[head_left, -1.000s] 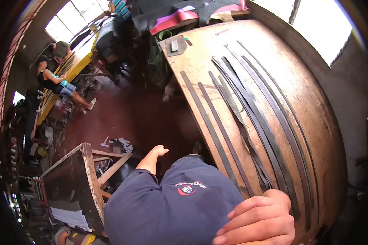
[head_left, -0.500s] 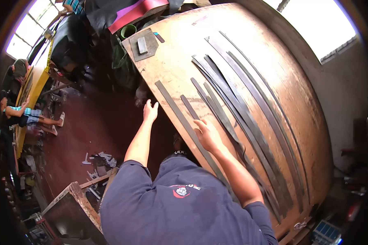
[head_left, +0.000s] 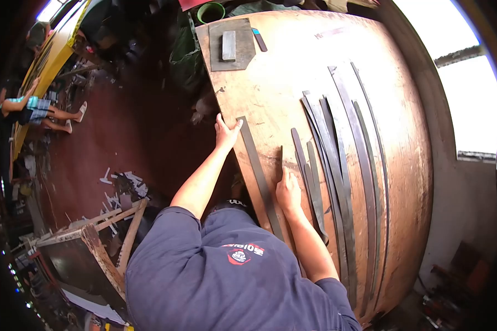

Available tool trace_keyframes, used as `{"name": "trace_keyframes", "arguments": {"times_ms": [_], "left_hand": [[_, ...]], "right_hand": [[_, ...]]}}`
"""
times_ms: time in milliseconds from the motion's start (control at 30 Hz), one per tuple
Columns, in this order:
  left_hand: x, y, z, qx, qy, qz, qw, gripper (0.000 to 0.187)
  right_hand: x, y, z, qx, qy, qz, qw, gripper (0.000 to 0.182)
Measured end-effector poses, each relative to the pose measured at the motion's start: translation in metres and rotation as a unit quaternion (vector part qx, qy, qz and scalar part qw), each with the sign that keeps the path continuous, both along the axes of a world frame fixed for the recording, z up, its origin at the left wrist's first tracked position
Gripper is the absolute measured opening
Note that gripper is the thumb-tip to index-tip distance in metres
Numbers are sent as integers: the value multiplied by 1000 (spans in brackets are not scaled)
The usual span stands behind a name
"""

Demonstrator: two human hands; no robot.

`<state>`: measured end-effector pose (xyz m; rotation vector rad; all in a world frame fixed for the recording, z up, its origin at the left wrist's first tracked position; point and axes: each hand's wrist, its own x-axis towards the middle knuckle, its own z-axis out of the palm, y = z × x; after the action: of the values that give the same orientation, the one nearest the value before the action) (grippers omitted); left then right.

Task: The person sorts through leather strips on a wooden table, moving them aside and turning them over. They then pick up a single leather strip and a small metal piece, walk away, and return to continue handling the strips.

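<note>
On the table's left side lies a long, flat dark strip [head_left: 257, 165]. My left hand [head_left: 226, 135] is at the strip's far end, thumb touching it and fingers apart by the table edge. My right hand [head_left: 289, 193] is closed around the near end of a short dark strip [head_left: 282, 157], which looks narrow, as if turned edge-on. Just right of this hand lie shorter dark strips [head_left: 313, 187]. Several longer dark strips [head_left: 337, 182] stretch lengthwise farther right.
A wooden table [head_left: 281, 94] bears a dark plate [head_left: 218, 58] with a grey block [head_left: 228, 46] on it, beside a blue-tipped dark tool [head_left: 259, 39]. A green bucket [head_left: 211, 12] stands beyond. At left, a person [head_left: 44, 107] is near a yellow-edged table [head_left: 55, 55]. White scraps [head_left: 113, 204] litter the floor.
My left hand has come from beside the table to the long strip's end. The short strip, flat under my right fingers before, is now gripped and turned. The view has shifted.
</note>
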<state>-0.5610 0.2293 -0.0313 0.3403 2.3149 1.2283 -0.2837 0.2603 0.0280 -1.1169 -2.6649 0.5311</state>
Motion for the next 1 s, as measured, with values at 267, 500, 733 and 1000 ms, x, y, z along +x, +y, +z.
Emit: {"name": "trace_keyframes", "arguments": {"times_ms": [267, 500, 733, 1000], "left_hand": [[-30, 15, -22, 169, -251, 75, 950, 102], [-22, 18, -14, 207, -228, 105, 945, 99], [-19, 21, -31, 170, -147, 134, 965, 103], [-19, 22, -32, 179, -133, 126, 967, 88]], "right_hand": [[-32, 27, -6, -386, 147, -77, 908, 31], [-87, 32, -16, -527, 228, -38, 818, 35], [-115, 37, -35, -536, 208, -35, 817, 38], [-118, 36, -33, -527, 191, -48, 826, 38]]}}
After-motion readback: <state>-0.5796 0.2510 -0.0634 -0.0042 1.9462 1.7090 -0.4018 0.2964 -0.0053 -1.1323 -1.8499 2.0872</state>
